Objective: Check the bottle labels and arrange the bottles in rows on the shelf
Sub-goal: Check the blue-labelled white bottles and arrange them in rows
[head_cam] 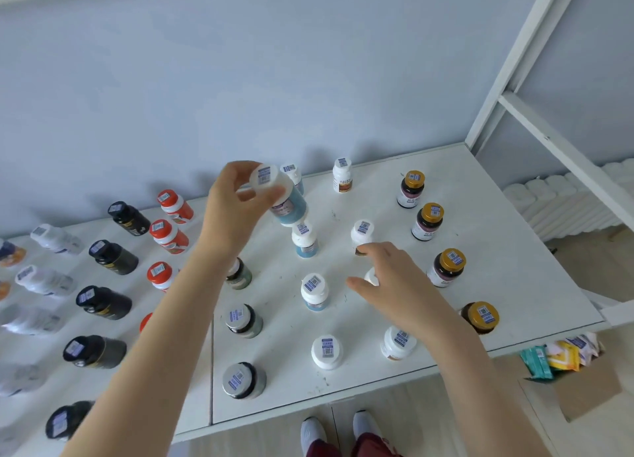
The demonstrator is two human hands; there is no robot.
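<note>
Left hand holds 1 blue bottle above the shelf.
Its fingers grip the cap, the bottle tilted over standing bottles; right hand curves round a white bottle, grip unclear.

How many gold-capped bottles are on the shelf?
4, in one column at the right of the shelf: rear bottle, second bottle, third bottle, front bottle. None seems hidden.
</note>
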